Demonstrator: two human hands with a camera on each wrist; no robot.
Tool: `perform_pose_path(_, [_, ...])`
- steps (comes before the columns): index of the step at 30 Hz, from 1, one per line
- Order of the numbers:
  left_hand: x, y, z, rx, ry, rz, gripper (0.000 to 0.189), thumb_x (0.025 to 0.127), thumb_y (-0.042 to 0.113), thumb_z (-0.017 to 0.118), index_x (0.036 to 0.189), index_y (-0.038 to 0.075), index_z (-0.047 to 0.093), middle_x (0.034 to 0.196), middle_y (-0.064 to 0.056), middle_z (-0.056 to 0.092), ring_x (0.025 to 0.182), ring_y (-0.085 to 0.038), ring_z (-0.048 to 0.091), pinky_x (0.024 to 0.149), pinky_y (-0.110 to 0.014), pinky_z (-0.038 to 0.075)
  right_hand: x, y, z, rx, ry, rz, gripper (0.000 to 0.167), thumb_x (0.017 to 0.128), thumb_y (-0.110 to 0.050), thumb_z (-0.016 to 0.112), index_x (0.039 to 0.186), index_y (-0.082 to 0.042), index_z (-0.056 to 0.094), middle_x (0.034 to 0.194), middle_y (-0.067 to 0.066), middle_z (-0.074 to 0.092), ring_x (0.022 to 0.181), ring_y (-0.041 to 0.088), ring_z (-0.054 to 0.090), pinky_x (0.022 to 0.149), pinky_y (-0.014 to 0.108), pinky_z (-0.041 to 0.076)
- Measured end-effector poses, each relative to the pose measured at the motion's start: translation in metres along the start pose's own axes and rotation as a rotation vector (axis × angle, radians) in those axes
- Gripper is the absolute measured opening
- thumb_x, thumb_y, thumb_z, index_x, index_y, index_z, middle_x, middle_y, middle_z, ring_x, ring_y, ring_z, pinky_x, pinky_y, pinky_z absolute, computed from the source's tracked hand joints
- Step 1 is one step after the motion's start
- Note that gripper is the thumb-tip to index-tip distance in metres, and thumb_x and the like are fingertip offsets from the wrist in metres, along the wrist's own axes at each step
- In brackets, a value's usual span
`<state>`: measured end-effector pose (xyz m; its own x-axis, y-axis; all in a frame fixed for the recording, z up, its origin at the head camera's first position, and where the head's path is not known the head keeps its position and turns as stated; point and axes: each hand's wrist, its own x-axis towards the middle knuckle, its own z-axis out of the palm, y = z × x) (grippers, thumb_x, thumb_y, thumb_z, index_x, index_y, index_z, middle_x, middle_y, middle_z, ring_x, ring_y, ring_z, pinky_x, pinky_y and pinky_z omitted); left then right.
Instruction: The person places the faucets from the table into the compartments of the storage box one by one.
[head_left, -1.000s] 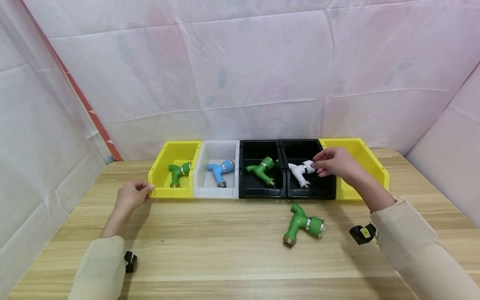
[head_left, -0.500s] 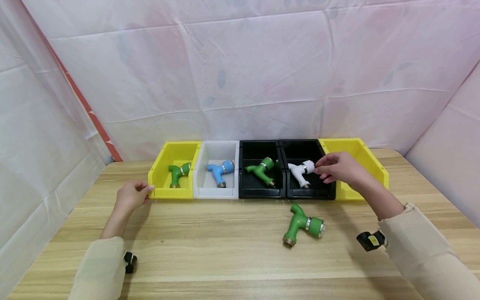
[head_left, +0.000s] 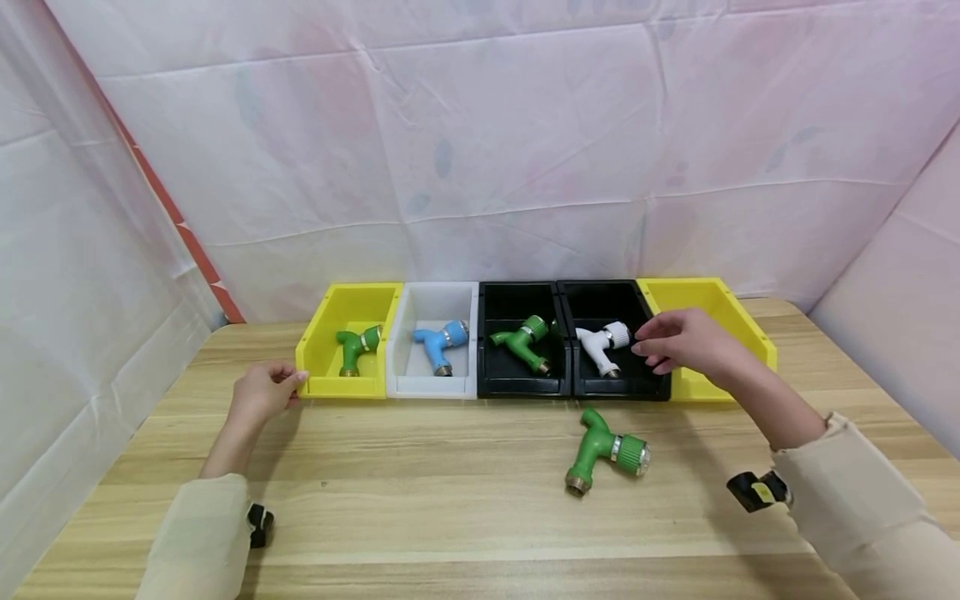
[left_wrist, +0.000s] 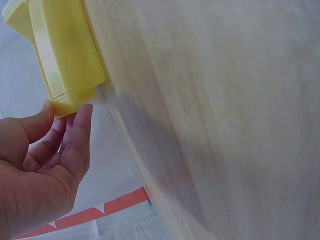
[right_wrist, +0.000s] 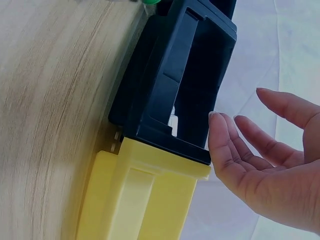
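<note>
With thumb and fingers, my left hand (head_left: 264,392) pinches the front left corner of the left yellow bin (left_wrist: 70,55). A green faucet (head_left: 358,348) lies inside that bin. Over the right side of the right black bin (right_wrist: 160,85), my right hand (head_left: 686,342) hovers with relaxed fingers and holds nothing. A white faucet (head_left: 602,346) lies in this bin, just left of the fingertips. On the table in front of the bins is another green faucet (head_left: 603,452).
The bins stand side by side in a row. A white bin (head_left: 433,386) holds a blue faucet (head_left: 441,343), and the left black bin (head_left: 521,385) holds a green faucet (head_left: 525,342). A right yellow bin (head_left: 738,333) ends the row. White cloth (head_left: 517,150) hangs behind the wooden table (head_left: 420,500).
My right hand has let go of the white faucet's knob and drawn back slightly to the right. My left hand stays at the yellow bin's corner.
</note>
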<state>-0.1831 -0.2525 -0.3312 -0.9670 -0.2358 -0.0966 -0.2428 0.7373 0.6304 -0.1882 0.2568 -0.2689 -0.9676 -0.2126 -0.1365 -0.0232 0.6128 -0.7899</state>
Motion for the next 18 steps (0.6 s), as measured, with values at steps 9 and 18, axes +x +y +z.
perform_pose_path(9, [-0.001, 0.0, -0.001, 0.007, 0.003, 0.006, 0.028, 0.093, 0.021, 0.054, 0.096, -0.006, 0.059, 0.082, -0.014, 0.057, 0.069, -0.019, 0.054, 0.057, -0.024, 0.044, -0.008, 0.002, 0.001, -0.053, -0.033, 0.002, 0.04, 0.085, -0.014, 0.064, 0.111, 0.013, 0.05, 0.085, 0.01, 0.061, 0.072, 0.022, 0.059, 0.066, 0.033, 0.053])
perform_pose_path(18, [-0.001, 0.001, 0.0, -0.003, 0.001, -0.006, 0.028, 0.093, 0.021, 0.054, 0.098, -0.007, 0.059, 0.084, -0.014, 0.057, 0.071, -0.02, 0.054, 0.058, -0.025, 0.045, -0.012, 0.007, 0.004, -0.067, -0.07, 0.007, 0.04, 0.085, -0.016, 0.065, 0.11, 0.012, 0.052, 0.083, 0.01, 0.061, 0.072, 0.022, 0.058, 0.066, 0.035, 0.053])
